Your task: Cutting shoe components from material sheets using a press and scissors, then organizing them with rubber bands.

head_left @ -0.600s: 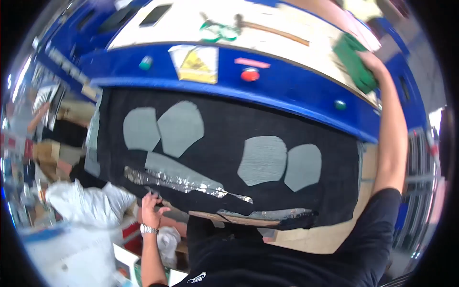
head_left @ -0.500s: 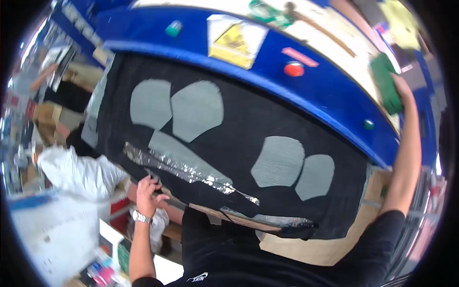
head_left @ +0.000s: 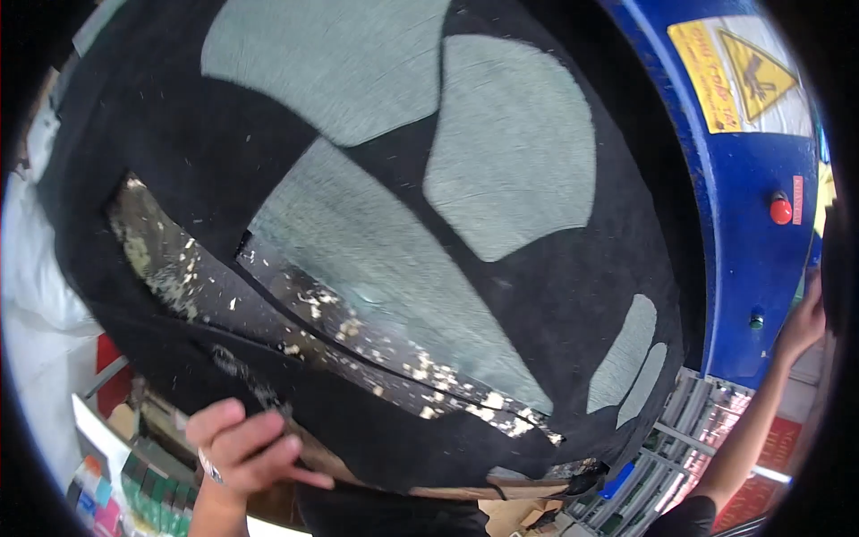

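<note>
A large black sheet of material (head_left: pixel 376 188) spreads in front of me. Grey-green shapes with clean edges show in it: a rounded one (head_left: pixel 519 143), a larger one (head_left: pixel 340 63) and a long tapering one (head_left: pixel 394 259). Beside the long one, gaps in the black show a worn dark surface (head_left: pixel 206 286) with pale flecks. At the sheet's near edge is my left hand (head_left: pixel 246 447), fingers bent but apart, nothing seen in it. My right hand (head_left: pixel 808 313) reaches to the far right beside the blue machine; its fingers are mostly hidden at the picture's rim.
A blue machine beam (head_left: pixel 725 251) runs along the right, with a red button (head_left: pixel 780 211), a green button (head_left: pixel 756 321) and a yellow warning sign (head_left: pixel 761 76). White cloth or plastic (head_left: pixel 40 259) lies at the left. Stacked metal bars (head_left: pixel 698 421) stand at lower right.
My view has come closer to the sheet and turned left, so the machine now sits at the right. My left hand stays by the near edge. The green block by my right hand is mostly out of sight.
</note>
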`<state>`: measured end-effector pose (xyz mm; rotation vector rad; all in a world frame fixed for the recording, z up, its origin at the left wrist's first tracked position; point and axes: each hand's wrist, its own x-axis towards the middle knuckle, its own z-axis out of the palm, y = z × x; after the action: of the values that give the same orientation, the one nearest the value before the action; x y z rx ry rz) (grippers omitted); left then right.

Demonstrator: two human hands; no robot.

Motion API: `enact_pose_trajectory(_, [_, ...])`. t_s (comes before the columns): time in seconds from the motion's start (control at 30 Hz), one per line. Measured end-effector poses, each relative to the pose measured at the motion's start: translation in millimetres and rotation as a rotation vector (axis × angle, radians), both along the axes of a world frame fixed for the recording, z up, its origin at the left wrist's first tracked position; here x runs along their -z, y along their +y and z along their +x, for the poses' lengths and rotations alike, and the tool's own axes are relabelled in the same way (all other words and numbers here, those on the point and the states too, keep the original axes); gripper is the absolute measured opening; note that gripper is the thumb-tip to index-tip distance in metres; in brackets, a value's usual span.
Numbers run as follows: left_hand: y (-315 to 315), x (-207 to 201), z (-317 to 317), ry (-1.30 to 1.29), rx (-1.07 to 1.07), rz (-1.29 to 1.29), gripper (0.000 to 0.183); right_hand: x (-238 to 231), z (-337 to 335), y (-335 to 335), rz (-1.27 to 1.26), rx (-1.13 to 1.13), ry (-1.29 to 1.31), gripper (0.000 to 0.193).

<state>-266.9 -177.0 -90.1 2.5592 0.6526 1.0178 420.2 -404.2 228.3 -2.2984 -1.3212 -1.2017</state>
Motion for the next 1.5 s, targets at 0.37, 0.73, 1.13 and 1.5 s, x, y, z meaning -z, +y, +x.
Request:
enact_pose_trajectory(0.37, [26.7,21.9,-1.2,-0.177,0.211,0.136,0.033,248.6,-155.7,226.9,-0.573,-0.024,0.710,0.072])
enact_pose_trajectory(0.73, [25.8,0.6,-3.5,-0.062,0.287,-0.156,0.028,264.8,-208.8,178.5,-0.530,-0.019,0.678,0.072])
enact_pose_trajectory(1.13, [14.9,-18.8,-1.3,0.094,0.081,-0.123,0.038,259.8,-259.8,151.6,-0.474,-0.063,0.574,0.082])
enact_pose_trajectory(1.5, [4.9,-100.9,35.6,0.462,0.040,-0.360,0.043,229.7,-379.9,42.0,-0.550,-0.249,0.835,0.088])
